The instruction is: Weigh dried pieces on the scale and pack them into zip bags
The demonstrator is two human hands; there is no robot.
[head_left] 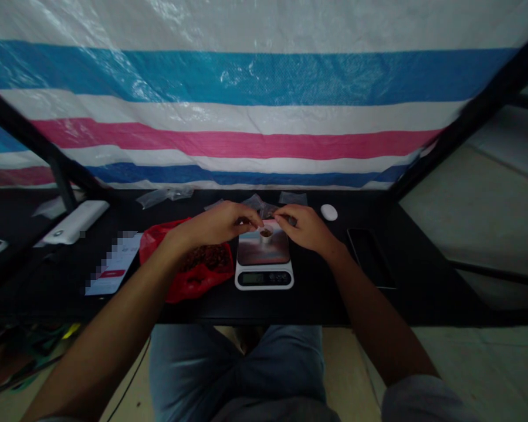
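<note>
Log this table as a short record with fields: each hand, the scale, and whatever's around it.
Left hand: over the scale, close to the cup; grip unclear
Right hand: at the far right of the pan; grip unclear
Scale: white body, metallic pan; display unreadable
Cup: white, on the pan, brown bits inside
Left of scale: red bag with dark reddish-brown pieces; beyond it, a lit-screen device
Right of scale: black-screened device
Behind: clear plastic packets; white oval object, farther right

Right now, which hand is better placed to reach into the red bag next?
Likely the left hand: its forearm crosses above the red bag; the right hand is by the right edge of the scale.
</note>
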